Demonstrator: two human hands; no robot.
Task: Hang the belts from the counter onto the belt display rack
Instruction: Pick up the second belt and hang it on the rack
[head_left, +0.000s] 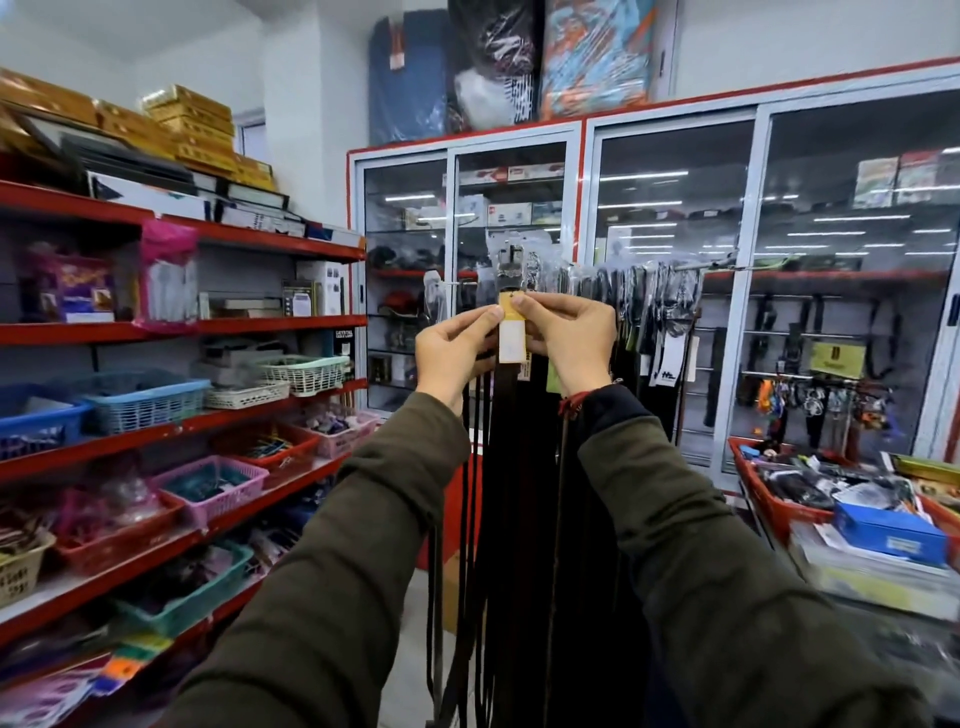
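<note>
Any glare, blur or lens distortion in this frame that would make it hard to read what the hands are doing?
Head view: hands and the yellow tag are sharp; side shelves and right counter smear with blur; ceiling-light streaks glare on the glass cabinet doors; wide-angle bending curves the edges.

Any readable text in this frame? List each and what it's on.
"CRYSTAL": small dark box on the left shelf; the line beneath is blurred.
Yellow tag on the belt pinched by left hand and right hand: no legible print.
White hang tag: logo only, unreadable.
Cabinet boxes, basket labels: too blurred.
</note>
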